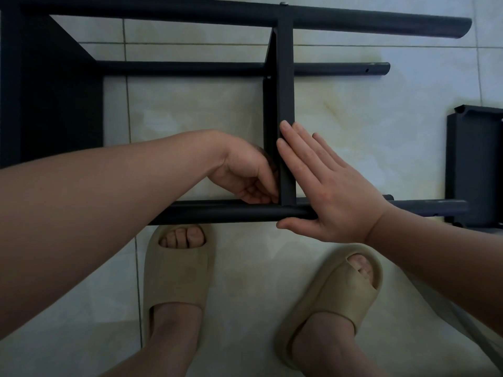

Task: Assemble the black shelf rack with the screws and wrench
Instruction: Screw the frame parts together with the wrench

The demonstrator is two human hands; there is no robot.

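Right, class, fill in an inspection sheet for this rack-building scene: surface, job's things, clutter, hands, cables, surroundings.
Surface: pale tiled floor, grout lines visible.
Job's things: black rack frame lying on its side; shelf panel standing between the near tube and the far tube; screw head on the far tube; spare panel at right; no wrench seen.
Clutter: nothing seen.
Hands: left hand curled at the panel-tube joint, anything it holds is hidden; right hand flat against the shelf panel, thumb along the near tube.
Cables: nothing seen.
Surroundings: beige slippers on the person's feet.
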